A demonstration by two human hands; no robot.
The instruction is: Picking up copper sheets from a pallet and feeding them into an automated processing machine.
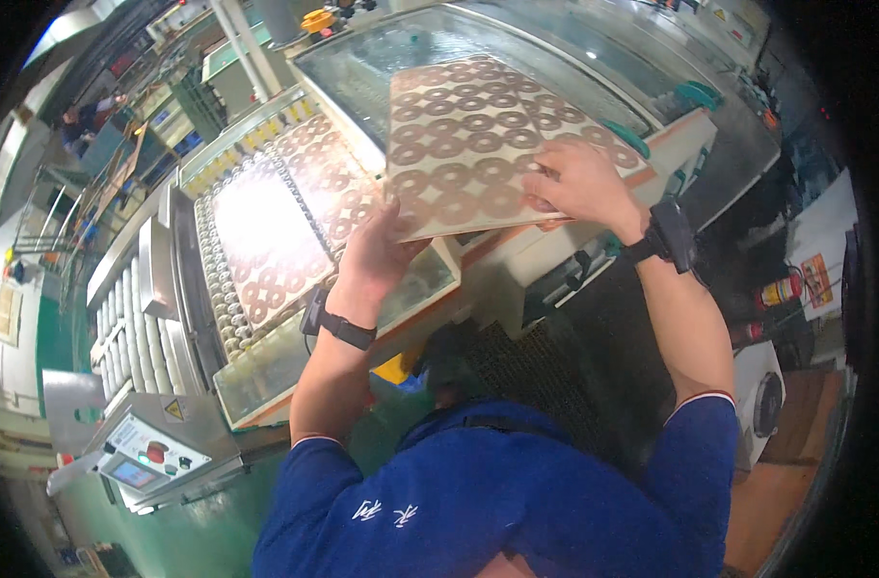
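Observation:
A thin, pale panel (459, 125) printed with rows of brown rings is tilted up in front of me. My left hand (377, 250) grips its near left corner, with the thumb on the upper face. At the near right part, my right hand (584, 188) is closed on the panel's edge with curled fingers, some of them hidden. Left of the held panel, another ring-patterned panel (266, 279) lies flat on a bed of small wheels (232, 313), washed out by glare. More ringed sheet (333, 173) shows beside it.
A wet, clear-covered tank (353, 72) stands behind the held panel. Metal rollers (136, 332) and a control box with a screen and red button (146, 458) are at the left. A dark mat (526, 376) lies below my hands. Green handles (695, 93) sit at the right.

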